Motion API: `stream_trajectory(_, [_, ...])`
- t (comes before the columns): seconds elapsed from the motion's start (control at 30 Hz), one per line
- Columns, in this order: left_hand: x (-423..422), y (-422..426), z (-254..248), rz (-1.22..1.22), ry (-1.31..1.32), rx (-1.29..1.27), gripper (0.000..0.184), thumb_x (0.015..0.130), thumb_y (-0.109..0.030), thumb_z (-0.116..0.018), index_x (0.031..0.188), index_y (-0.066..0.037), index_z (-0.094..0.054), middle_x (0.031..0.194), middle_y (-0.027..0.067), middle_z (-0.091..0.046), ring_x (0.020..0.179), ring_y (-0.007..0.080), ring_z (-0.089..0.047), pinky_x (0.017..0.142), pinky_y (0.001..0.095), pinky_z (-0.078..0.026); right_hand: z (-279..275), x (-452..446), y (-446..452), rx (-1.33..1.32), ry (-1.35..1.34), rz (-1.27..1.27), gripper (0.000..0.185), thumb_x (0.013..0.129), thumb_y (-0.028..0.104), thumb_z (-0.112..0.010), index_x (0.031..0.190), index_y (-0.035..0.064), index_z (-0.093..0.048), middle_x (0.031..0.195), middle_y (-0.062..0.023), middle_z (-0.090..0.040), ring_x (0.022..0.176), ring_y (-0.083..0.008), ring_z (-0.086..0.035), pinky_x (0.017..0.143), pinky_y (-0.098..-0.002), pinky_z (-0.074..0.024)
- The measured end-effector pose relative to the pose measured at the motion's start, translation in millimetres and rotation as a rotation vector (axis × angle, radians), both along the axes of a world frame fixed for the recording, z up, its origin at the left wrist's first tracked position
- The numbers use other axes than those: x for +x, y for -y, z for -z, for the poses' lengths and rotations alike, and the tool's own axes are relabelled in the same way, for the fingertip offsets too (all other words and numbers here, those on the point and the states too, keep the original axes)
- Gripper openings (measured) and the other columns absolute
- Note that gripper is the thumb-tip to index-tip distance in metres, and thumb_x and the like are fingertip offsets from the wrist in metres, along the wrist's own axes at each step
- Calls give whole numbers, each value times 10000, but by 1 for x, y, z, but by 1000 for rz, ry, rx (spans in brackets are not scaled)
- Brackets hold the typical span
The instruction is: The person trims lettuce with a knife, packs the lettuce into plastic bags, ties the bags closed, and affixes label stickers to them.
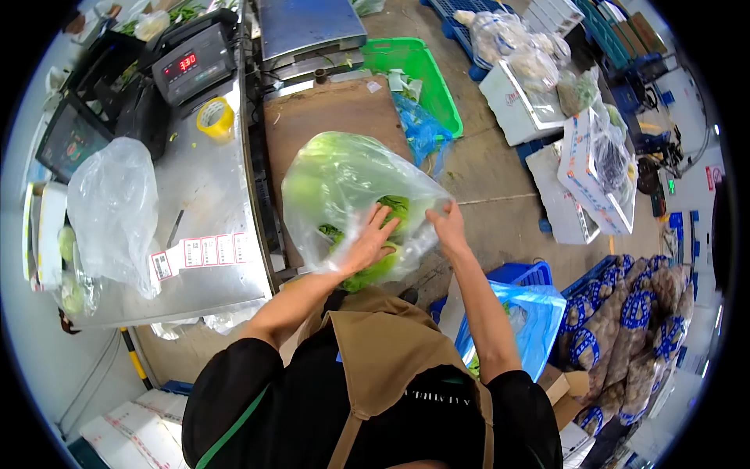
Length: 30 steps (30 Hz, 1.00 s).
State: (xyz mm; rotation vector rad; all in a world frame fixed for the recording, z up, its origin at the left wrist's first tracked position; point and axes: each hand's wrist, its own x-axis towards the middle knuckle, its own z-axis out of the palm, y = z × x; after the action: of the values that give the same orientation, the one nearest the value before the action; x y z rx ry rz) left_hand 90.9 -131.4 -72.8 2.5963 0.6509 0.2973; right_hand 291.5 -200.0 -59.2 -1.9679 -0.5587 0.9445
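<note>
A large clear plastic bag [336, 176] with leafy green vegetables inside rests on the brown board in front of me. Dark green leaves [396, 209] show at its mouth, and paler leaves [373, 270] stick out toward my apron. My left hand [366, 244] lies on the greens at the opening, fingers spread. At the bag's right edge, the fingers of my right hand [448, 227] are closed on the plastic. The fingertips of that hand are partly hidden by the film.
Left, a steel table [207, 156] carries a scale display [191, 64], yellow tape roll [216, 119], labels [207, 252] and another plastic bag [115, 207]. Beyond the board [312, 117] stands a green crate [433, 82]. White foam boxes [598, 176] and filled sacks [629, 328] are right.
</note>
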Motion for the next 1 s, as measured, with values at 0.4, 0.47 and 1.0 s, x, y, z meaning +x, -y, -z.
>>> stream_trajectory(0.4, [-25,-25,100,292,-136,-97,539,780,-400,-621,1194,-70,-523,1359,138,-355,1248,331,-331,993,521,-260,102,-62,53,-259,-62,23,558,745,193,-681,1160,-93,-441,1087,-238,-540,955,-297,-571,779,-397,-476])
stream_trajectory(0.47, [-24,-33,113,285,-122,-230,498,820,-378,-587,1198,-63,-515,1347,144,-368,1256,334,-323,1009,479,-270,85,-70,44,-419,-328,16,393,760,168,-649,1027,-101,-546,913,-214,-618,759,-272,-639,608,-374,-527])
stream_trajectory(1.0, [-6,-129,-21,192,-289,-483,793,733,-483,-648,1317,-17,-383,1216,254,-497,1156,369,-464,974,395,-373,-55,-14,65,379,-591,-33,216,891,115,-523,966,-73,-598,808,-132,-642,715,-219,-641,670,-352,-538])
